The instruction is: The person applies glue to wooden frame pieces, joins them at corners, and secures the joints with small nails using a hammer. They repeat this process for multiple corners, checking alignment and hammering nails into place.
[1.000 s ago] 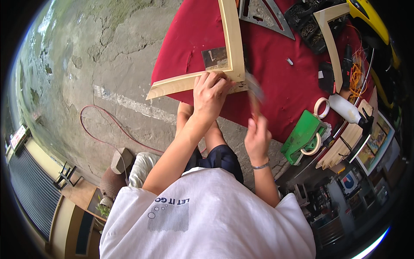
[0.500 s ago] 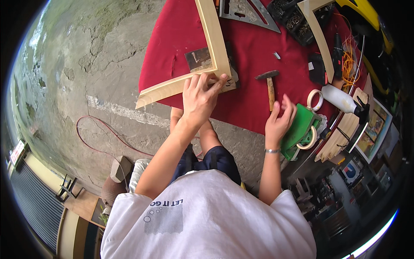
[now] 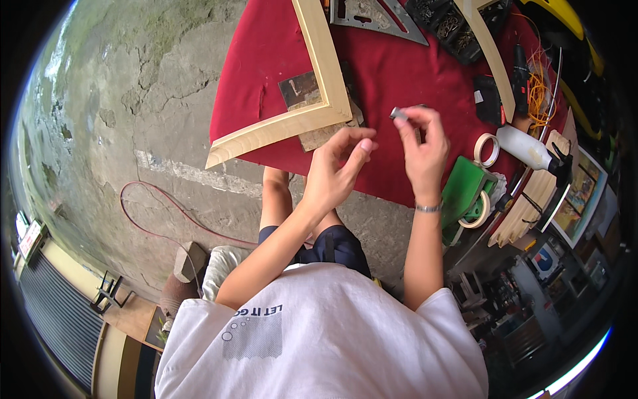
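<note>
My right hand (image 3: 425,146) pinches a small grey metal piece (image 3: 398,114) between thumb and fingertips, above the red cloth. Its exact kind is too small to tell. My left hand (image 3: 335,173) is in front of the frame corner, apart from it, fingers curled loosely with thumb and forefinger apart and nothing seen between them. Two pale wooden mouldings meet in a mitred corner (image 3: 337,110), the start of a picture frame. That corner rests on a worn block (image 3: 312,138) and a dark plate (image 3: 299,90). The hammer is hidden behind my right hand.
On the red-covered table (image 3: 242,100) lie a metal speed square (image 3: 382,23), a tray of small hardware (image 3: 455,30) and another wooden strip (image 3: 495,63). At right are a green tape dispenser (image 3: 465,186), a masking tape roll (image 3: 486,150), a spray bottle (image 3: 525,147) and orange cord (image 3: 539,93).
My left hand has let go of the frame corner and drawn back towards me. My right hand has reached forward and picked up the small metal piece from the cloth.
</note>
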`<state>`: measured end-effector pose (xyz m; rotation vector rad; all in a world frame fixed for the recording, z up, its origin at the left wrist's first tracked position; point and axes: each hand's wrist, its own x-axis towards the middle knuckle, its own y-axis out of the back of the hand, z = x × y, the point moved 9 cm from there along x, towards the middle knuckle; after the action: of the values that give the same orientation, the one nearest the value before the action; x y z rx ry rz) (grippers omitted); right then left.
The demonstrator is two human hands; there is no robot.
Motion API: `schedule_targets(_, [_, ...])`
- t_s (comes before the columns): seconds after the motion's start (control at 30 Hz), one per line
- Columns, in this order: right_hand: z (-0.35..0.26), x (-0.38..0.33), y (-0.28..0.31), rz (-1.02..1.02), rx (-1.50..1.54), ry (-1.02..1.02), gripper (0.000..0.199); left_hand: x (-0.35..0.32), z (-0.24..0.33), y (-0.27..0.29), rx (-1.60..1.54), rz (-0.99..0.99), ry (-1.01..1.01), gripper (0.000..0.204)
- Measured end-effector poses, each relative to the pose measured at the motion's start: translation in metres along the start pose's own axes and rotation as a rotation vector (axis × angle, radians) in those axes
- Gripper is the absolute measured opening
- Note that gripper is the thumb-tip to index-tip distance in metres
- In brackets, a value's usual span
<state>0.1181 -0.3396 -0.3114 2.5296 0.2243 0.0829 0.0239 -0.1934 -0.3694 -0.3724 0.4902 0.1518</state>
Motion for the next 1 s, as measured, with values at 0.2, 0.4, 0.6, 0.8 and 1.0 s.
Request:
schedule_targets(0.2, [-0.038,-0.027,-0.008,-0.16,0.102,0.124,0.026,0.011,0.009,-0.014,-0.159,-0.168,0.122,0.023])
schedule_targets(0.4, [-0.033,-0.034,-0.012,-0.262,0.251,-0.03,0.026,0.0,0.0,0.001,-0.405,-0.119,0.21,0.013])
schedule_targets(0.6, [-0.048,-0.032,-0.01,-0.277,0.158,0.132,0.02,-0.005,-0.004,0.0,-0.45,-0.202,0.265,0.019])
schedule_targets(0.8, [-0.031,-0.039,-0.014,-0.358,0.428,0.016,0.015,-0.009,-0.003,-0.007,-0.559,-0.287,0.266,0.021])
schedule_targets(1.0, [0.003,-0.062,-0.033,-0.149,1.223,-0.462,0.002,-0.012,-0.008,-0.008,-0.577,-0.278,0.27,0.02])
